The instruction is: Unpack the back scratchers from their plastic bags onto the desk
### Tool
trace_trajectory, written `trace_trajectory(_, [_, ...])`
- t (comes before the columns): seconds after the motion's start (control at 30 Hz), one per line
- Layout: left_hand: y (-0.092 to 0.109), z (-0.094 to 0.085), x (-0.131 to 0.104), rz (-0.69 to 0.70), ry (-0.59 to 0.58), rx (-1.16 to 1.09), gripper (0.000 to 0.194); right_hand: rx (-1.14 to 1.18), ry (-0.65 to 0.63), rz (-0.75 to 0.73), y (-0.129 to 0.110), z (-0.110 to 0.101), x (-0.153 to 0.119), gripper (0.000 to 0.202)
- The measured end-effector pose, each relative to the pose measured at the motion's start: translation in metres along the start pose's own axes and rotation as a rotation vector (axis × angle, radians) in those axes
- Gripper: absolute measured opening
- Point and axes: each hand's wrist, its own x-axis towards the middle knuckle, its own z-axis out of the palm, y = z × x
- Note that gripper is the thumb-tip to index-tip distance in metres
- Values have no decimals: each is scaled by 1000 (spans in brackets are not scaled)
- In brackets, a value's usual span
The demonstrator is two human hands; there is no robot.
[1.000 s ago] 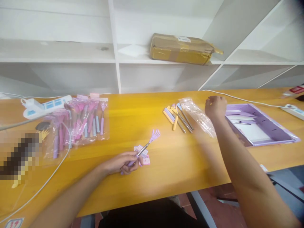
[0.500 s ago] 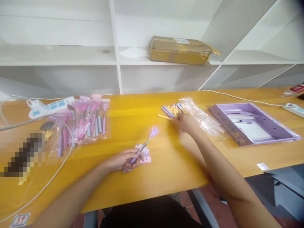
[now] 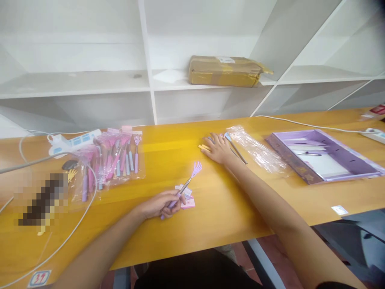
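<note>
Two hands are at work over the yellow tabletop (image 3: 168,160), and the left hand (image 3: 165,202) has its fingers curled firmly round the purple back scratcher (image 3: 186,186). It's near the middle of the front edge, long axis on a slant: handle end toward the front-left corner, claw pointing up toward the back edge and a little right. Smooth purple handle, slim shiny metal shaft, five curved plastic prongs fanned out at the tip.

Over to the right hand (image 3: 219,149), palm down farther back, fingers spread wide over a small pile! What's under that palm I can't see, nor whether anything is gripped. Yellow handles (image 3: 204,148) poke out on its left; a blue-headed scratcher (image 3: 227,137) shows on its right, metal shaft bare.

Small pink cards (image 3: 189,203) lie right by the left fingertips, partly screened by them. Crinkled clear plastic sleeves (image 3: 257,149) sit between the right hand and a shallow purple box (image 3: 288,158) with a pen (image 3: 309,153) inside, toward the right edge. Over toward the back-left corner, bagged scratchers (image 3: 118,152) in glossy film crowd a white power strip (image 3: 80,140), a pale cable (image 3: 95,184) looping across in front.
</note>
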Motion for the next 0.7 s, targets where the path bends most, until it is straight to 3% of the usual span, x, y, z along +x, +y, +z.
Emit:
trace_trajectory(0.13, [-1, -2, 0, -11, -13, -3, 25, 67, -90, 120, -1, 11, 5, 58])
trace_trajectory(0.27, [-1, -3, 1, -6, -30, 3, 27, 110, -93, 249, -14, 15, 7, 57])
trace_trajectory(0.57, [-2, -3, 0, -20, -24, 33, 26, 129, -62, 332, -74, 20, 20, 57])
trace_trajectory(0.7, [-2, -3, 0, -7, -31, 35, 25, 90, -71, 332, -63, 14, 22, 68])
